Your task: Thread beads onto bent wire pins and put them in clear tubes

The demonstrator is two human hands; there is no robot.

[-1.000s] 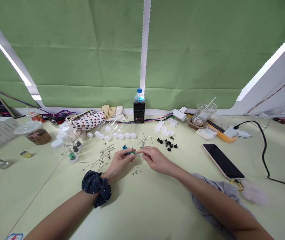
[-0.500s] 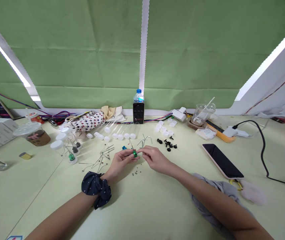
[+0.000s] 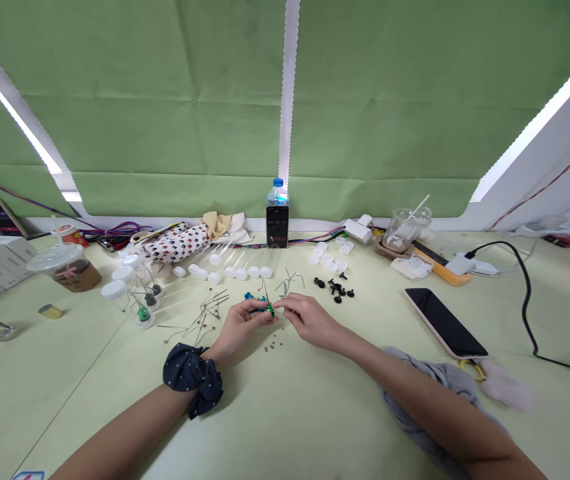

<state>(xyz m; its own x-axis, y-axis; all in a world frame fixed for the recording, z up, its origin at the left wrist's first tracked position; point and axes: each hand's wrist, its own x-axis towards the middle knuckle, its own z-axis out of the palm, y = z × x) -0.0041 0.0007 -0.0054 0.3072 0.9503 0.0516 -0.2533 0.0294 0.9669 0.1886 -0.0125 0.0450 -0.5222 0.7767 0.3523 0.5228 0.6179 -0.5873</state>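
I'm at a workshop-like desk (image 3: 285, 413): metal rods (image 3: 209, 308) and black parts (image 3: 337, 289) before the propped phone (image 3: 277, 228), green blind (image 3: 165, 100) behind.

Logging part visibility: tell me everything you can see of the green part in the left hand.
The green part is small, bright and glossy, perhaps coated metal or plastic. The left hand grips it at the fingertips, partly covering it. A thin rod appears to rise from its top, leaning slightly left. Some blue pieces lie just behind and to its left. The right hand is close beside it; contact there is unclear. Finer detail is too small to tell.
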